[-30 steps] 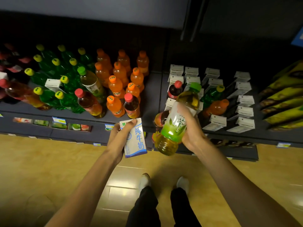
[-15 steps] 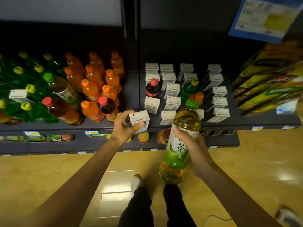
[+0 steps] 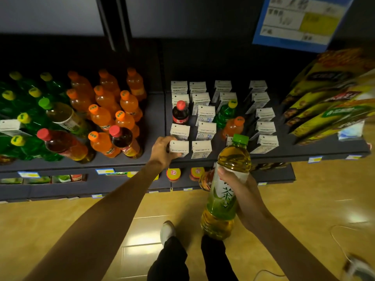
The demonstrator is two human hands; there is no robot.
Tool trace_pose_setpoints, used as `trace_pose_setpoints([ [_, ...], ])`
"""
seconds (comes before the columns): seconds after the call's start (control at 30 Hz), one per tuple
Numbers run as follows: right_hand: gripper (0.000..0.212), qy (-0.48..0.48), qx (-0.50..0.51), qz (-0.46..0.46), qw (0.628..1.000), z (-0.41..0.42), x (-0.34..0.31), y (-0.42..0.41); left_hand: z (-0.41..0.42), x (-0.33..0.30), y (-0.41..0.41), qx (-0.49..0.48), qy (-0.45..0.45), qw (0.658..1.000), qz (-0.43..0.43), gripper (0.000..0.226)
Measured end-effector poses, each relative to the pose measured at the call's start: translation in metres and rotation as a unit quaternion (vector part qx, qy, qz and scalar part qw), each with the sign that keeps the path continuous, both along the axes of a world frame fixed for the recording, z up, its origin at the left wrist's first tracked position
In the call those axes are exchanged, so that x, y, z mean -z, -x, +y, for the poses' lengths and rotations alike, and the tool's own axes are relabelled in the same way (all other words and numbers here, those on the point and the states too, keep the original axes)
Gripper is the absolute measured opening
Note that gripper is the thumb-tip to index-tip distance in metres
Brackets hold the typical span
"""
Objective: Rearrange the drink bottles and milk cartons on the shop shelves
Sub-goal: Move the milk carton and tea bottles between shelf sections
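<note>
Though the sorting is clearly under way, much is left. At nine o'clock the green bottles point(image 3: 30, 122) still have strays among them: a milk carton point(image 3: 9, 127) at the far left edge, a large tea bottle with a green cap point(image 3: 60, 114) and a red-capped bottle point(image 3: 63, 144) lying tilted. The orange bottles point(image 3: 109, 110), toward ten o'clock, hold one dark red-capped bottle point(image 3: 123, 140) in their front row. At centre the left hand point(image 3: 162, 151) grips a carton point(image 3: 179, 148) by its near side, fingers curled round it, the carton at the front left corner of the carton block point(image 3: 205, 110) (whether it rests fully on the shelf cannot be told). Toward one o'clock that block still contains a dark cola bottle point(image 3: 180, 113), a green bottle point(image 3: 226, 112) and an orange one point(image 3: 233, 126). At four o'clock the right hand point(image 3: 241, 191) is wrapped round the label of a large green tea bottle point(image 3: 225, 189), held upright in front of the shelf, not yet placed.
</note>
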State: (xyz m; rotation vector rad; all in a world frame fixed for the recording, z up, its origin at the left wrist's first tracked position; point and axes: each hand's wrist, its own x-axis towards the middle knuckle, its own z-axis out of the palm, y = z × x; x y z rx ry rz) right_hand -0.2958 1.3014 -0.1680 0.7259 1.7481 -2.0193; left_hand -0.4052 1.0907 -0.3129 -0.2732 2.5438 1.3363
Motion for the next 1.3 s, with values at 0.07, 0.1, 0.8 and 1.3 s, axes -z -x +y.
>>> trace_pose_setpoints([
  [0.07, 0.054, -0.002, -0.003, 0.005, 1.0, 0.001, 0.001, 0.001, 0.0, 0.009, -0.001, -0.014, -0.013, 1.0, -0.007, 0.056],
  [0.1, 0.058, -0.001, -0.004, 0.007, 1.0, 0.001, 0.002, 0.002, -0.001, 0.013, -0.001, -0.023, -0.02, 0.999, -0.008, 0.056],
  [0.8, 0.069, 0.138, -0.174, -0.053, 0.974, -0.019, -0.068, 0.014, 0.028, -0.089, -0.136, 0.025, -0.107, 0.992, 0.064, 0.093],
  [1.3, 0.077, 0.114, -0.237, -0.034, 0.964, 0.058, -0.099, 0.04, 0.103, -0.172, -0.183, -0.302, -0.453, 0.837, -0.065, 0.081],
])
